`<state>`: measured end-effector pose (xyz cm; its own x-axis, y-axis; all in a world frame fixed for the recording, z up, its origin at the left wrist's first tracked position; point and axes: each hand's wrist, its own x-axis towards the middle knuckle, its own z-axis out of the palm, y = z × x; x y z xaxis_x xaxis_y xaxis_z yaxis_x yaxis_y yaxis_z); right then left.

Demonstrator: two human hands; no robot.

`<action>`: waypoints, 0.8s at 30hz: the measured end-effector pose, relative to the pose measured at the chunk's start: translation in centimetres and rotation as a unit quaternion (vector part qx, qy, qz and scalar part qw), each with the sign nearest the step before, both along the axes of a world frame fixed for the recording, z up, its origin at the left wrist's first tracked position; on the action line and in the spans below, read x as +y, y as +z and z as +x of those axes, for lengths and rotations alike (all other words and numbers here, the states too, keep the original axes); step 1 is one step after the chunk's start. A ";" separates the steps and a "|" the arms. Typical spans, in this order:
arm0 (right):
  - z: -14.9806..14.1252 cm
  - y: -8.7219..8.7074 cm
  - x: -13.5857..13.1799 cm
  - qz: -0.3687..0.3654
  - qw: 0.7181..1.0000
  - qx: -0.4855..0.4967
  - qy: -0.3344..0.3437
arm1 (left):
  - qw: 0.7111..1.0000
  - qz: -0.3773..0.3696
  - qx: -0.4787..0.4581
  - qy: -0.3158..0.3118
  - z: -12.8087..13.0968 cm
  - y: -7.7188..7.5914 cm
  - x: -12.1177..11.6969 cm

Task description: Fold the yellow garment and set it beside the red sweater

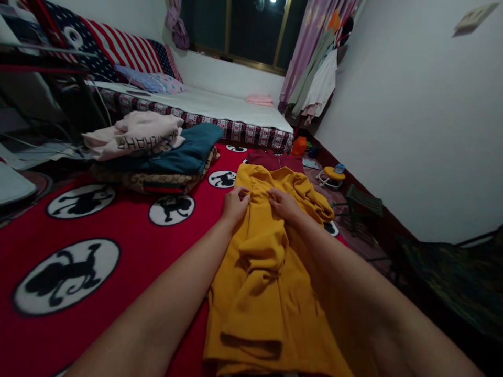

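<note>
1. Got yellow garment (296,293) on red blanket (141,251), long axis approx 12-to-6, running mostly to 6 o'clock from fingers.
2. Got L hand (234,203) at its 11 o'clock edge, fingers half-curled; can't tell if pinching.
3. Got R hand (286,204) on upper front, fingers part-bent; can't tell grip.
4. Nearer 3 o'clock sleeve (316,198) w/ R hand; other sleeve (257,301) laid down middle, cuff toward 6.

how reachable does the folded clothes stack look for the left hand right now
Probably yes: the left hand is at the yellow garment, with only flat red blanket between it and the clothes stack.
</note>
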<state>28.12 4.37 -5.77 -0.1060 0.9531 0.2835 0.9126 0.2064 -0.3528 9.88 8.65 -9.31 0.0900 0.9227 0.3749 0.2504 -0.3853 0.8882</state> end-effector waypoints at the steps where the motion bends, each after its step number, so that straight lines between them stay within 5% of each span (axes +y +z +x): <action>1: -0.2 0.6 -1.5 0.037 0.999 0.020 -0.005 | 1.000 -0.003 -0.017 -0.009 0.0 -0.1 0.0; 5: -1.4 2.7 -9.2 0.150 0.987 0.058 0.022 | 0.997 -0.025 -0.061 -0.032 0.0 0.0 -0.1; 11: -3.2 3.2 -18.8 0.069 0.963 0.026 0.258 | 0.992 -0.044 -0.047 -0.110 -1.3 1.0 -1.9; 18: -5.7 2.6 -21.7 0.070 0.941 -0.070 0.323 | 0.981 -0.038 0.062 -0.180 -5.2 1.7 -5.4; 21: -6.1 3.3 -22.1 0.103 0.945 0.026 0.309 | 0.971 0.015 0.115 -0.209 -7.1 1.9 -6.9; 24: -5.6 4.5 -23.4 0.136 0.945 0.217 0.205 | 0.960 0.060 0.121 -0.247 -8.7 2.3 -8.4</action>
